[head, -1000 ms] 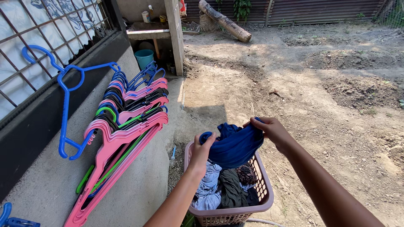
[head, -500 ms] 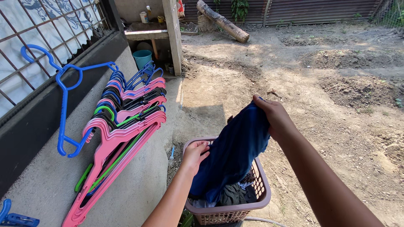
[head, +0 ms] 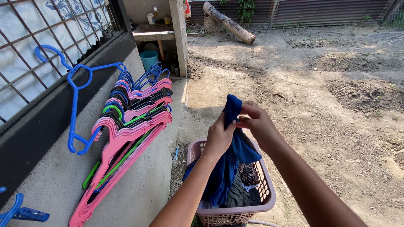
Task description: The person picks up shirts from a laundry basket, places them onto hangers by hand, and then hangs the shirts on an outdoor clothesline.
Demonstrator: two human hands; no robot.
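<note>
We pinch a dark blue garment [head: 230, 147] between both hands [head: 240, 126] above the pink laundry basket [head: 269, 197]; loosening could drop it onto dirt.

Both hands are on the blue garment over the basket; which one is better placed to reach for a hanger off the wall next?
Probably the left hand. The hangers hang on the wall on its side, while the right hand is on the far side and can hold the blue garment above the basket.

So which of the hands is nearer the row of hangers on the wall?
Left. The left hand grips the blue garment on the side toward the hangers; the right hand grips it on the far side, away from the wall.
</note>
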